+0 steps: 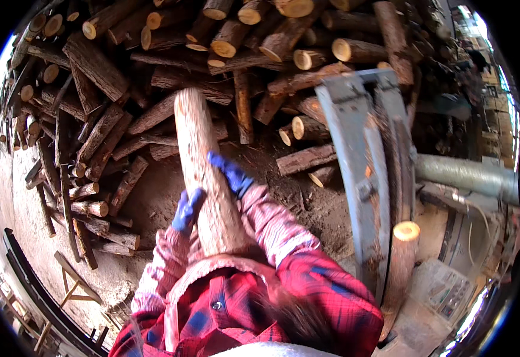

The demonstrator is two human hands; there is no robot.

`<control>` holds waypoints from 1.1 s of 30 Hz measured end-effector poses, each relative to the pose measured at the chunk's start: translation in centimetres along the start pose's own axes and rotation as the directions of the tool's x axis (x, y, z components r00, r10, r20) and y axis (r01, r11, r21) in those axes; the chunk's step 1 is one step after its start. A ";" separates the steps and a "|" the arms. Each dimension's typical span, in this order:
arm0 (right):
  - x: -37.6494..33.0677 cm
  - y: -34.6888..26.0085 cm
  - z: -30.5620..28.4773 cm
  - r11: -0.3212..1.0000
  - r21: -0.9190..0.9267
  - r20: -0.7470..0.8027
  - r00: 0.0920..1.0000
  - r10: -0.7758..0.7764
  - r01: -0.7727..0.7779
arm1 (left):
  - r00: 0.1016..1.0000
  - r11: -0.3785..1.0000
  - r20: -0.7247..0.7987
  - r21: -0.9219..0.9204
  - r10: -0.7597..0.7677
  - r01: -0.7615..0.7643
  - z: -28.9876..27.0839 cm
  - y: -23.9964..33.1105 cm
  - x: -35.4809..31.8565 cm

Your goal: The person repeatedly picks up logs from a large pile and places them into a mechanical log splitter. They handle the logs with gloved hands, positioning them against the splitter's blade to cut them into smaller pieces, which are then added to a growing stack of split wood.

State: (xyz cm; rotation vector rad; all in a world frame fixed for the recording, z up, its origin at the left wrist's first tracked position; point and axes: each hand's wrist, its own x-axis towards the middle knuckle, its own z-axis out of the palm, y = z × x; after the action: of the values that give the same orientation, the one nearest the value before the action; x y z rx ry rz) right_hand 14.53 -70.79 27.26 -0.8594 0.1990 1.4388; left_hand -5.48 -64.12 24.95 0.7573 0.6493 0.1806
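Observation:
A thick, pale, mostly bark-stripped log (203, 160) is held between my two gloved hands, its near end against my body and its far end pointing toward the woodpile. My left hand (187, 209), in a blue glove, presses on the log's left side. Farther along, my right hand (231, 174) grips the right side, also in a blue glove. To the right stands a grey-blue metal machine frame (349, 149) with a long channel. Another log (404, 250) with a bright cut end lies at its near right side.
A large heap of cut logs (230, 38) fills the far side, and more logs (96, 143) are stacked at the left. Bare dirt ground (283, 196) lies ahead. A thick metal pipe (468, 172) runs off the machine's right side, near a control panel (444, 291).

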 end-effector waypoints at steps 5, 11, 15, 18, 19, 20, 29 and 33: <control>-14.3 -12.3 -4.6 0.608 -0.418 0.222 0.725 -0.652 0.675 | 0.879 0.932 0.351 0.046 0.323 -0.360 19.7 3.3 -1.1; -38.3 -25.1 -2.8 0.213 -0.852 0.185 0.657 -0.731 0.477 | 0.673 0.884 0.733 0.247 0.098 -0.397 35.9 0.5 -4.5; -44.7 -28.2 -12.6 -0.210 -0.976 0.202 0.577 -0.791 0.054 | 0.632 0.831 0.773 0.380 -0.044 -0.407 35.4 -3.0 -5.5; -44.7 -24.7 -21.7 -0.466 -0.782 0.227 0.507 -0.832 -0.414 | 0.821 0.720 0.546 0.637 -0.166 -0.278 28.5 -3.5 -5.9; -43.2 -23.5 -19.8 -0.403 -0.796 0.139 0.511 -0.848 -0.452 | 0.895 0.713 0.430 0.664 -0.117 -0.226 23.8 -3.6 -5.9; -43.3 -23.0 -18.9 -0.410 -0.807 0.155 0.517 -0.842 -0.426 | 0.942 0.727 0.329 0.661 -0.061 -0.184 19.4 -4.4 -5.9; -34.2 -17.9 -9.0 -0.531 -0.837 0.504 0.193 -0.842 -0.131 | 0.878 0.539 -0.476 0.730 -0.039 0.420 -4.4 -1.2 -10.3; -17.9 -10.4 -1.5 -0.319 -0.937 0.335 0.617 -0.712 0.141 | 0.893 0.599 -0.432 0.685 -0.125 0.415 -7.3 -2.4 -3.9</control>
State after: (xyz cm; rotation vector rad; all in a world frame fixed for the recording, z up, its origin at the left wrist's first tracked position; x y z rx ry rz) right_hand 21.49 -84.58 41.05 -2.2154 -1.1041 0.2019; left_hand -13.22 -63.06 21.23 1.4599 1.2080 -0.2969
